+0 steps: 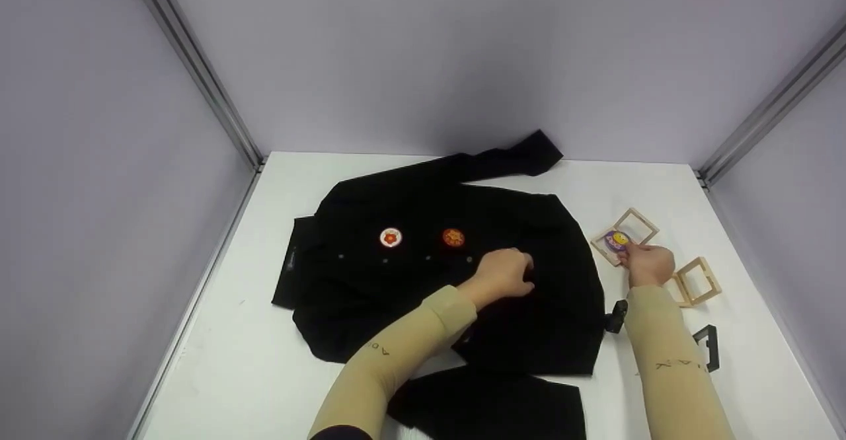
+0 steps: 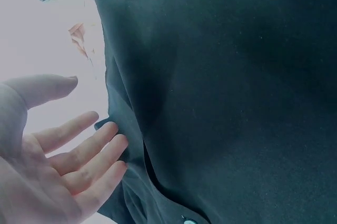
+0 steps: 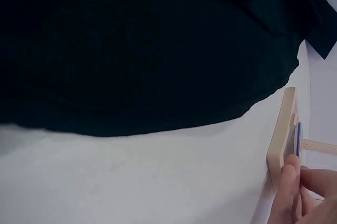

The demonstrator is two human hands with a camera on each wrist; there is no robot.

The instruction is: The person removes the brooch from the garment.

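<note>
In the head view, a black shirt [image 1: 542, 255] lies spread on the table, its front bearing a white round badge with a red flower [image 1: 390, 237] and an orange-red round badge [image 1: 453, 237]. Over the shirt is my left hand [image 1: 502, 273]; the left wrist view shows its fingers loosely spread and holding nothing. At the right, my right hand [image 1: 651, 265] pinches the edge of a purple and yellow round badge [image 1: 616, 240] at a hinged wooden frame [image 1: 640, 220]. Seen edge-on in the right wrist view, the badge [image 3: 299, 137] is between thumb and fingers, close against the frame [image 3: 283, 126].
Another hinged wooden frame [image 1: 700, 281] stands beside my right wrist. Nearer me are a black frame [image 1: 710, 347] and a small black object [image 1: 616, 316] by the shirt's hem. One black sleeve [image 1: 502, 403] extends toward me. Grey walls [image 1: 423, 63] enclose the white table [image 1: 218, 321].
</note>
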